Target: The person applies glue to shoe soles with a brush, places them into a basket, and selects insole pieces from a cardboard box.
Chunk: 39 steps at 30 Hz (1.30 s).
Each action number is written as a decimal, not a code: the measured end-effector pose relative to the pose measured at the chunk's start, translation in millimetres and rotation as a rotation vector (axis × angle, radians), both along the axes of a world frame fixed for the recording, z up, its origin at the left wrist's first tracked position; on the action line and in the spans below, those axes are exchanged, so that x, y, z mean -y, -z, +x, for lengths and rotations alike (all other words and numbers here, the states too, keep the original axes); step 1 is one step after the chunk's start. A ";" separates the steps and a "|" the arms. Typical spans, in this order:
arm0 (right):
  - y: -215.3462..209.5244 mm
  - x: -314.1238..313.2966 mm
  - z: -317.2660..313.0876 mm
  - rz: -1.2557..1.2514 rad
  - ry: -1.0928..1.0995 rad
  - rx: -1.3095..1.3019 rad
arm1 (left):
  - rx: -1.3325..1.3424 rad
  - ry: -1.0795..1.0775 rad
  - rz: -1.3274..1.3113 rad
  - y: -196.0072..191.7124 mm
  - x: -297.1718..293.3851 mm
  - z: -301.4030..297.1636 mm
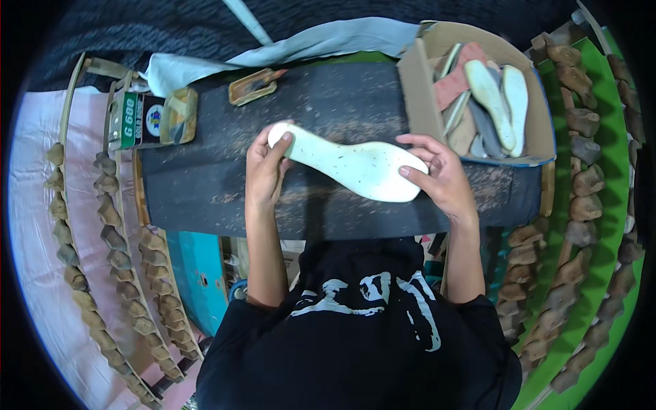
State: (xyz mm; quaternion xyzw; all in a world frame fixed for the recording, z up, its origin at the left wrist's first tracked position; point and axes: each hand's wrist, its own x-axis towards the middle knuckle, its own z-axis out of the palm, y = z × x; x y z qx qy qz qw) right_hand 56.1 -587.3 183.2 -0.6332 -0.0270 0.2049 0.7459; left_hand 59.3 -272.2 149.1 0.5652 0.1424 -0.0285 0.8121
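Note:
A white shoe insole (348, 164) with small dark specks is held level above the dark worktable, between both hands. My left hand (266, 164) grips its narrow heel end, thumb on top. At the wide forefoot end, my right hand (441, 174) pinches the edge with the thumb on the upper face and the other fingers behind or along the rim. The insole's underside is hidden.
The dark-covered table (205, 198) carries a cardboard box (422, 82) of insoles and offcuts at the back right. A small tray (253, 87) and a green-and-black tin (137, 121) sit at the left. Racks of brown shoe lasts (584, 181) flank both sides.

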 end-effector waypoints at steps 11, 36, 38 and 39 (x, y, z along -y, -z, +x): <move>152.5 -194.5 -25.5 -0.693 0.407 0.119 | -0.112 0.089 0.825 109.7 -193.9 -62.3; 118.4 -229.2 -76.5 0.223 0.612 -0.140 | 0.582 0.475 1.218 84.1 -111.4 -57.4; 97.1 -235.9 -74.1 0.352 0.540 -0.077 | 0.608 0.414 1.178 79.9 -110.0 -51.5; 88.2 -240.2 -70.9 0.345 0.500 -0.027 | 0.632 0.354 1.134 74.7 -109.8 -47.1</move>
